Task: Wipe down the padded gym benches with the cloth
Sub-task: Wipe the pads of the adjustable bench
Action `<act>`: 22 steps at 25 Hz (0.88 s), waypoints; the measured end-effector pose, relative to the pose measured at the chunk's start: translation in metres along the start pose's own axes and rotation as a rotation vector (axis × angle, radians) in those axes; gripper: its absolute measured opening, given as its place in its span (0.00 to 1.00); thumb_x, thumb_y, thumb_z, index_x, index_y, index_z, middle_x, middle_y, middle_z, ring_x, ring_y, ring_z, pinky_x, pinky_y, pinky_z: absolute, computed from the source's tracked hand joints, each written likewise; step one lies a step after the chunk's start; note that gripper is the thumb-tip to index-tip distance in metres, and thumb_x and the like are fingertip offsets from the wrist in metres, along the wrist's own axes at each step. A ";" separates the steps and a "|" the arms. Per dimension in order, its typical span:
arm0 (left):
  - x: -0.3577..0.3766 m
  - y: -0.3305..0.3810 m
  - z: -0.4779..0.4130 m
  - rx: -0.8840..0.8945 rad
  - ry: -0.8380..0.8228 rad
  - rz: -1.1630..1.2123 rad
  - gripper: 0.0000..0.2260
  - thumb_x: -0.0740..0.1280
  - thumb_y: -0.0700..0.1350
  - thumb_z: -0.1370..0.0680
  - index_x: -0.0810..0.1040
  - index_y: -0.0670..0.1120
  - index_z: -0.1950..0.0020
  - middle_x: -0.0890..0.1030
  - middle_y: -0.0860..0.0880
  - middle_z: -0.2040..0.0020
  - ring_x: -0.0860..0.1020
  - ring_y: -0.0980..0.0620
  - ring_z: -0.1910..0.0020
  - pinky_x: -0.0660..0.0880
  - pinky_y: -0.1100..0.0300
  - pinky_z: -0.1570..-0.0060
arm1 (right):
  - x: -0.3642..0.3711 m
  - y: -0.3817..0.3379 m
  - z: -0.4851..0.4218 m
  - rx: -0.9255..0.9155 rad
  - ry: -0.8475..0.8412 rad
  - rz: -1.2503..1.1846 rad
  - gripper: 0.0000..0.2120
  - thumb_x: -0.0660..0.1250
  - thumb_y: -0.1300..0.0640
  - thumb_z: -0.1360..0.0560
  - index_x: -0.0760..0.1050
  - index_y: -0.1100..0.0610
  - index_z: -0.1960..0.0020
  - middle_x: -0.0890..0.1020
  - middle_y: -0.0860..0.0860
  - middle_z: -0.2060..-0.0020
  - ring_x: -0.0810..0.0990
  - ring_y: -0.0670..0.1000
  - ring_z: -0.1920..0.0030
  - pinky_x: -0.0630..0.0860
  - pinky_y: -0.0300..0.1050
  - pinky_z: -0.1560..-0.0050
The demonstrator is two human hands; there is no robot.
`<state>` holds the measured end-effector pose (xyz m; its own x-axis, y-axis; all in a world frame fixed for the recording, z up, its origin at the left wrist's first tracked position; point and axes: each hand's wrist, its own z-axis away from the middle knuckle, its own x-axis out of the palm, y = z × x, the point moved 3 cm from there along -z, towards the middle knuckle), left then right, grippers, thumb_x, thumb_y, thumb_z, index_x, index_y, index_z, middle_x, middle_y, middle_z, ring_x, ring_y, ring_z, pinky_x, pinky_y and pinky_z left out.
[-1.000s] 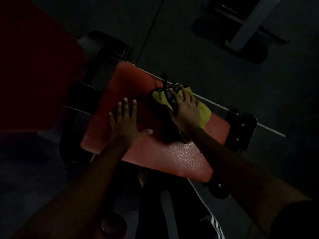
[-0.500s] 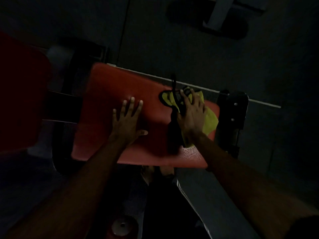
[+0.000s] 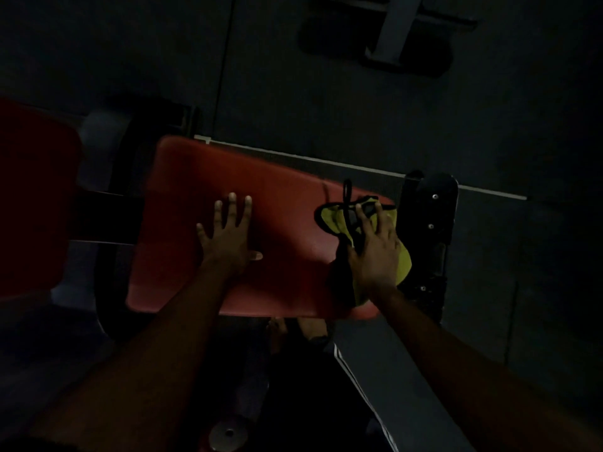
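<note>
Two hands on red padded gym bench seat (image 3: 277, 207). Left hand (image 3: 228, 246) flat, fingers (image 3: 232, 203) spread, bracing mid-pad. Right hand (image 3: 375, 256) fingers extended, pressing yellow black-edged cloth (image 3: 332, 221) at pad's right end. Wipe looks mid-way; left half, neighbouring dark-red pad (image 3: 32, 207) likely undone.

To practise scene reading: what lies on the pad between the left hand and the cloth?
Nothing: the head view shows bare red pad between the left hand and the cloth under the right hand.
</note>
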<state>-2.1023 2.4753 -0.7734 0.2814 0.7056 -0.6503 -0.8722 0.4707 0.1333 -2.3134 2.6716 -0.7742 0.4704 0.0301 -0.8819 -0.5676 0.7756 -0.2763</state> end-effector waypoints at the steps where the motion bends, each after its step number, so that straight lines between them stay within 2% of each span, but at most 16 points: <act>1: -0.001 -0.001 -0.001 0.000 -0.001 -0.002 0.56 0.74 0.58 0.27 0.30 0.58 0.21 0.29 0.51 0.21 0.31 0.44 0.21 0.45 0.29 0.28 | -0.002 -0.002 -0.013 -0.007 0.014 -0.005 0.37 0.70 0.47 0.23 0.58 0.43 0.19 0.54 0.52 0.18 0.52 0.61 0.19 0.59 0.63 0.25; 6: 0.000 -0.001 0.000 0.017 -0.007 -0.003 0.55 0.74 0.59 0.27 0.30 0.57 0.21 0.29 0.51 0.21 0.32 0.43 0.21 0.45 0.29 0.28 | -0.021 -0.008 -0.070 0.029 0.065 -0.022 0.30 0.68 0.45 0.24 0.67 0.46 0.24 0.65 0.54 0.23 0.61 0.61 0.23 0.62 0.64 0.28; 10: -0.002 -0.001 0.001 0.025 -0.006 0.006 0.55 0.74 0.60 0.27 0.30 0.58 0.21 0.28 0.51 0.21 0.31 0.43 0.21 0.45 0.28 0.28 | -0.007 0.018 -0.003 0.066 0.149 -0.139 0.35 0.72 0.48 0.25 0.63 0.45 0.21 0.60 0.53 0.20 0.59 0.60 0.22 0.67 0.64 0.28; 14: 0.001 -0.003 0.000 0.044 -0.007 0.019 0.55 0.73 0.60 0.27 0.30 0.58 0.21 0.28 0.51 0.21 0.31 0.43 0.21 0.44 0.29 0.28 | 0.021 0.031 0.061 0.119 0.116 -0.127 0.37 0.75 0.52 0.26 0.63 0.47 0.21 0.59 0.55 0.20 0.60 0.62 0.22 0.69 0.65 0.30; 17: 0.003 -0.005 -0.002 0.054 0.015 0.005 0.55 0.74 0.61 0.28 0.30 0.57 0.21 0.28 0.51 0.21 0.32 0.43 0.21 0.45 0.28 0.28 | 0.020 0.026 0.044 0.106 0.119 -0.129 0.36 0.75 0.53 0.26 0.65 0.48 0.22 0.59 0.55 0.20 0.59 0.62 0.22 0.67 0.66 0.29; 22: 0.004 -0.006 -0.003 0.063 0.029 0.011 0.55 0.74 0.61 0.28 0.31 0.58 0.21 0.29 0.50 0.21 0.32 0.43 0.21 0.44 0.28 0.28 | 0.006 0.008 -0.001 0.207 0.158 -0.129 0.36 0.74 0.53 0.26 0.63 0.46 0.21 0.58 0.52 0.20 0.55 0.59 0.20 0.60 0.63 0.26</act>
<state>-2.0968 2.4741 -0.7789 0.2591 0.6960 -0.6697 -0.8479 0.4959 0.1874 -2.3159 2.6772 -0.7819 0.4092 -0.1631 -0.8978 -0.3520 0.8795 -0.3202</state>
